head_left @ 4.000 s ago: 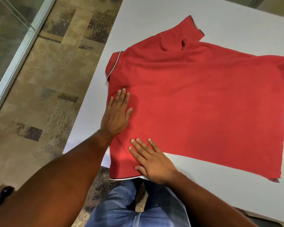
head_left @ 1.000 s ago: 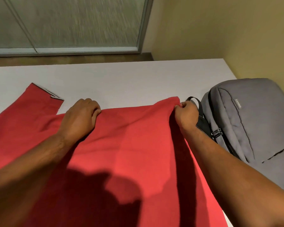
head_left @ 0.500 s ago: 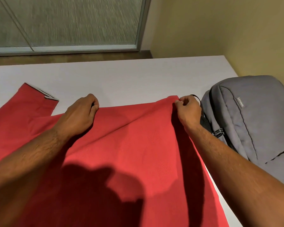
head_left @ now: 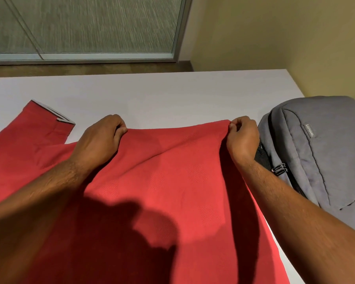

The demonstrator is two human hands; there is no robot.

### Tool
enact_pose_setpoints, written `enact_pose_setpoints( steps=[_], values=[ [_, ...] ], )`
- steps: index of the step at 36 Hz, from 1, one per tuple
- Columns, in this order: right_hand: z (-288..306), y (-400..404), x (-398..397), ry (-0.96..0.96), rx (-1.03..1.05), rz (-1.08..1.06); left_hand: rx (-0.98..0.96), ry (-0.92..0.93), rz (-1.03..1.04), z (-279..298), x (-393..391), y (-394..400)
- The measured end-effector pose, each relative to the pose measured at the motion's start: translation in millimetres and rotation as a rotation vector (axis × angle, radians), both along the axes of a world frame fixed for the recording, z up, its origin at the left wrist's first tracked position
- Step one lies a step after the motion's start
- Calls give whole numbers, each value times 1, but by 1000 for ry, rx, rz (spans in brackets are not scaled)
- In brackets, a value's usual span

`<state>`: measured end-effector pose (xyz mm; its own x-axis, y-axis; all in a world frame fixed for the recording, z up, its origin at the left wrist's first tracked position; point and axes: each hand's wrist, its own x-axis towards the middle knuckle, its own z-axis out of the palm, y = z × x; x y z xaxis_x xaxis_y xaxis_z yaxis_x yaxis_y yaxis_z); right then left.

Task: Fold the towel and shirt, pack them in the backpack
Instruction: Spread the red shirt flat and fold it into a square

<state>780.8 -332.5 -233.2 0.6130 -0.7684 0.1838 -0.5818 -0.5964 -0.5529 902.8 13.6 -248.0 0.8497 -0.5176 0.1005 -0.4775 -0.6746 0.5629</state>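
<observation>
A red shirt (head_left: 172, 181) lies spread over the white table (head_left: 152, 93), one sleeve with a striped cuff pointing to the far left. My left hand (head_left: 100, 140) grips the shirt's far edge with curled fingers. My right hand (head_left: 242, 138) pinches the far right corner of that edge between thumb and fingers, raising the cloth slightly. A grey backpack (head_left: 320, 150) lies on the table just right of my right hand, zipper pulls near my wrist. No towel is in view.
A yellow wall (head_left: 275, 37) runs along the table's right side behind the backpack. A glass partition (head_left: 90, 23) with a metal frame stands beyond the table's far edge. Bare table surface lies beyond the shirt.
Four seconds ago both hands lay flat on the shirt near its collar. Now they grip its far edge beside the backpack; over the last second the edge lifted slightly.
</observation>
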Motion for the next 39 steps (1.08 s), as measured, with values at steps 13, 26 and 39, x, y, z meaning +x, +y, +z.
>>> enact_pose_setpoints(
  steps=[13, 26, 39],
  values=[
    [2, -10, -25, 25, 248, -31, 69, 17, -16, 0, 4, -1],
    [13, -20, -3, -120, 413, 75, 75, 0, 16, 1, -2, 1],
    [2, -8, -1, 146, 68, 193, 255, 51, 45, 21, 7, 57]
  ],
)
